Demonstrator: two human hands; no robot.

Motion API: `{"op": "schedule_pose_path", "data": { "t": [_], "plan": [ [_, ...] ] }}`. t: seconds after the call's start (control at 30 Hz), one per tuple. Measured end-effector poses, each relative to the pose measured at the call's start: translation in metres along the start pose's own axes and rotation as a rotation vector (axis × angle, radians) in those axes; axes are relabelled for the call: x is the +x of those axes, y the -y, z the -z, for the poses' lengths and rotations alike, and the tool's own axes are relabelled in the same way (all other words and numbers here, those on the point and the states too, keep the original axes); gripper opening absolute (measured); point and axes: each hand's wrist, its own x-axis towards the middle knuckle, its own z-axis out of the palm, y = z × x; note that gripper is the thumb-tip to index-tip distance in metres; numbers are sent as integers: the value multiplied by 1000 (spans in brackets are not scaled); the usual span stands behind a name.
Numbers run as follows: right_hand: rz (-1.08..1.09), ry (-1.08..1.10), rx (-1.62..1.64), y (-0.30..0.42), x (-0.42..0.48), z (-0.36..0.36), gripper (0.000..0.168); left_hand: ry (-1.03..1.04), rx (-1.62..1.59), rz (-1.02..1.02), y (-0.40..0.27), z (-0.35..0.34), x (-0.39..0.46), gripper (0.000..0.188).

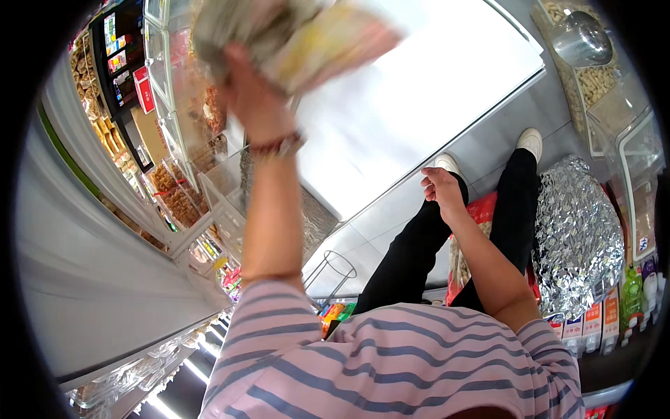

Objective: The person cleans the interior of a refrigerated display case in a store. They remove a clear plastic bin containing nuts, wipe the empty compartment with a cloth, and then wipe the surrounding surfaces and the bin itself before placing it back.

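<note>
Raised at the far left of a white tabletop (403,99), my left hand (254,97) grips a blurred soft bundle (314,47). Grey-brown, yellow and pink show on it, but whether it is a cloth or a bag cannot be made out. A dark red band circles that wrist. My right hand (440,189) hangs over my knee, near the front edge of the table. Its fingers curl loosely and hold nothing.
Clear plastic bins (178,194) of snacks line the left. Peanuts (596,84) with a metal scoop (582,39) stand far right. Silver foil (581,235) bulges beside my leg, near bottles (632,296) and cartons (591,319). A wire stand (340,264) stands on the floor.
</note>
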Motion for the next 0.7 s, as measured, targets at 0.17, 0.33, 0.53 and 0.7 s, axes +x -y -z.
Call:
{"op": "schedule_pose_path", "data": {
  "t": [0.17, 0.33, 0.53, 0.7],
  "plan": [
    [-3, 19, -44, -10, -2, -9, 19, -290, 619, 57, 12, 179, -52, 46],
    [-38, 9, -67, -11, -7, -16, 19, -285, 1326, 567, 114, 309, -109, 55],
    [-24, -2, -35, -4, -5, -11, 20, -251, 916, 658, 125, 184, -70, 56],
    [-38, -31, 12, 2, -6, -2, 19, -113, 867, 331, 107, 35, -35, 57]
  ]
}}
